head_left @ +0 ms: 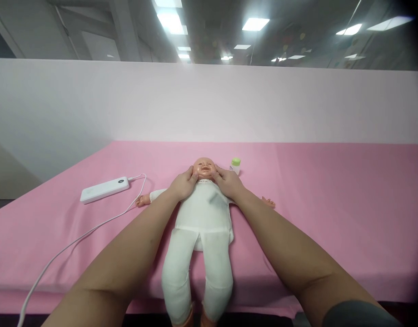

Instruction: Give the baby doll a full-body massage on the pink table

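A baby doll (204, 209) with a hard plastic head and a white cloth body lies on its back, its feet toward me. My left hand (184, 182) cups one side of its head, the thumb on the cheek. On the other cheek rests the thumb of my right hand (228, 181), which cups that side near the neck. The other fingers of both hands are partly hidden beside and behind the head. Both doll arms stretch out sideways, partly covered by my forearms. Just beyond my right hand stands a small bottle (235, 166) with a green cap.
A pink sheet (331, 204) covers the table. To the left lies a white power bank (105, 190) with a white cable (93, 229) running to the near left edge. Behind the table rises a white partition (209, 102) with glass above it.
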A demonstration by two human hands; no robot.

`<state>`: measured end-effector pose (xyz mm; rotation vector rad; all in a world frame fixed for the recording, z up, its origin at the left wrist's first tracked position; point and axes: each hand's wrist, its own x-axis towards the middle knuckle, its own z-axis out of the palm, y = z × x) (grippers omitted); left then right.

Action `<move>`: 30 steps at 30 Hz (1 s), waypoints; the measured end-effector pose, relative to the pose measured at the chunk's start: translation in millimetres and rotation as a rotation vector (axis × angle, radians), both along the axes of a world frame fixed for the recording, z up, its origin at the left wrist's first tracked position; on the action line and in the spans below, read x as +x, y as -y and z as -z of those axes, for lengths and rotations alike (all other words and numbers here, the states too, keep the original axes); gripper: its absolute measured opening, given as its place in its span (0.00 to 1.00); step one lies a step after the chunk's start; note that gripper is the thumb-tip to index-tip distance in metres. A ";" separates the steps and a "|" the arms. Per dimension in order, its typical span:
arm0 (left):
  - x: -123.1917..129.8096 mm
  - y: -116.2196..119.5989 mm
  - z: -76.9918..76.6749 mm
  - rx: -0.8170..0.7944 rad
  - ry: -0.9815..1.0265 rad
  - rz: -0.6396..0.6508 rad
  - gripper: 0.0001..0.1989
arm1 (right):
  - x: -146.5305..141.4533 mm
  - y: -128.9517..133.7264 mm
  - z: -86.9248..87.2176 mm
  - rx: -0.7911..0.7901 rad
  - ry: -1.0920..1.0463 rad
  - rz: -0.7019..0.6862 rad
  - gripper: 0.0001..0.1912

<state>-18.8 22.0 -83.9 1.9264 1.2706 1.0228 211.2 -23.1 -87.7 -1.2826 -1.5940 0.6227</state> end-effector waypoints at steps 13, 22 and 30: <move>6.0 13.3 -12.7 0.092 -0.192 0.034 0.33 | -5.7 3.8 -5.1 -0.034 0.144 0.073 0.33; -1.9 13.6 -18.4 0.087 -0.348 0.079 0.31 | 5.3 5.6 -10.7 -0.072 0.231 0.011 0.30; -0.5 14.4 -13.6 0.092 -0.200 0.062 0.30 | -2.4 14.9 -18.5 -0.084 0.216 -0.003 0.28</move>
